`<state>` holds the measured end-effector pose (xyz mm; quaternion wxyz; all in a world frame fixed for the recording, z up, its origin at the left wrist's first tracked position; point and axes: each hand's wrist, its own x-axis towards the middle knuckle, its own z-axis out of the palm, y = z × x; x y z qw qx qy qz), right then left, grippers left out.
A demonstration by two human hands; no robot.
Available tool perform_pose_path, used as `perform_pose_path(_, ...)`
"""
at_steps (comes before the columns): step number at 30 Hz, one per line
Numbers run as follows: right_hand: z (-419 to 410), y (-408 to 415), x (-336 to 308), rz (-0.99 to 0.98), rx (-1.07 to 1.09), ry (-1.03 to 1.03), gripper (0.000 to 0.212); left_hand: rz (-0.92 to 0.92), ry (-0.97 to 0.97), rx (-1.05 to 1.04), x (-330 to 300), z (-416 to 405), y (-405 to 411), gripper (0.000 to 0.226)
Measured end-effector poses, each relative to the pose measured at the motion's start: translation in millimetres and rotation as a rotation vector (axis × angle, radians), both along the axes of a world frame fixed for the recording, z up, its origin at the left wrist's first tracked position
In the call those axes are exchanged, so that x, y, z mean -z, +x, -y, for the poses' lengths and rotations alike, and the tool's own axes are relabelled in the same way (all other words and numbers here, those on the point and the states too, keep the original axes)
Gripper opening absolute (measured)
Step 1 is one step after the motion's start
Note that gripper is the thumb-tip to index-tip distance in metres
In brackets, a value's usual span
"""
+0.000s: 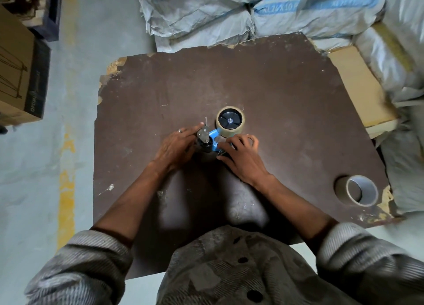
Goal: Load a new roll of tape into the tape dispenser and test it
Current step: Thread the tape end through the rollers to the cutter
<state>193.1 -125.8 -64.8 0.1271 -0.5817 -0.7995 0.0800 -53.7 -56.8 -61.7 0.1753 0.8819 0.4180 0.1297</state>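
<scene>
A blue tape dispenser (213, 137) stands on the dark brown board (275, 93) near its middle. A tan tape roll (230, 121) sits on the dispenser's black hub. My left hand (175, 147) grips the dispenser's dark handle and metal front end from the left. My right hand (244, 157) rests against the blue frame from the right, with its fingertips pinched at the frame just below the roll; what they hold is hidden. A second tape roll (358, 191) lies on its side at the board's right near corner.
Stacked grey-white sacks (229, 15) rise behind the board and along its right side. A flat cardboard piece (360, 86) lies at the right edge. A cardboard box (20, 75) stands on the floor at the left, beside a yellow floor line (66, 190).
</scene>
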Motion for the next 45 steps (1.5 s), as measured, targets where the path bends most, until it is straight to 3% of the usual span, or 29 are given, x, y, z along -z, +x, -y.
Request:
perform_pose_path(3, -7, -1, 1, -0.039, -0.014, -0.041, 0.032, -0.042, 0.024, 0.022, -1, -1, -2, 0.023)
perform_pose_path(14, -10, -4, 0, -0.115, 0.005, -0.099, 0.031, 0.002, -0.018, 0.111, 1, -17, -5, 0.009)
perform_pose_path(21, -11, -12, -8, -0.086, 0.065, -0.057, 0.024, -0.015, 0.036, 0.096, -1, -16, -6, 0.02)
perform_pose_path(25, -9, -16, -7, -0.081, 0.115, -0.052, 0.025, -0.042, 0.041, 0.083, -1, -14, -6, 0.016)
perform_pose_path(29, -10, -19, -8, -0.064, 0.148, -0.059, 0.025, -0.105, -0.007, 0.073, 4, -17, -10, 0.035)
perform_pose_path(35, -14, -25, -12, 0.017, 0.176, -0.051, 0.027, -0.111, -0.016, 0.054, -4, -15, -9, 0.043)
perform_pose_path(45, -14, -32, -13, -0.012, 0.249, -0.042, 0.021, -0.096, 0.008, 0.064, -6, -13, -8, 0.041)
